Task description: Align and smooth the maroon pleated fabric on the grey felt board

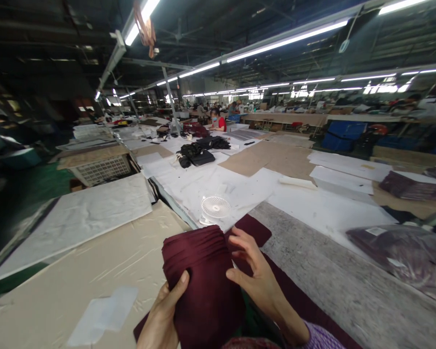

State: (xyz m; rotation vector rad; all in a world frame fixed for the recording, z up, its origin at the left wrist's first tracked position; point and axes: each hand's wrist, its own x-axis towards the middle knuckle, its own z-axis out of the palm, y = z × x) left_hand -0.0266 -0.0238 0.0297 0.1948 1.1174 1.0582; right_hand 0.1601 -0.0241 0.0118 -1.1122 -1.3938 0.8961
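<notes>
A thick stack of dark maroon cloth pieces [207, 291] is held up in front of me, its layered edges fanned at the top. My left hand [165, 310] grips the stack's left side, thumb lying on the front. On the right, my right hand [252, 269] has its fingers apart and slightly curved, close to the stack's right edge, holding nothing. Behind the fingers lies another maroon piece [256, 230] on the table, and more maroon cloth [301, 300] runs under my right forearm.
A small white fan [215, 207] stands beyond the stack. Black cloth [199, 152] lies farther along the white-covered table. Plastic-wrapped bundles [403, 257] are at right, a crate [103, 169] at left. A person in red [218, 122] is far off.
</notes>
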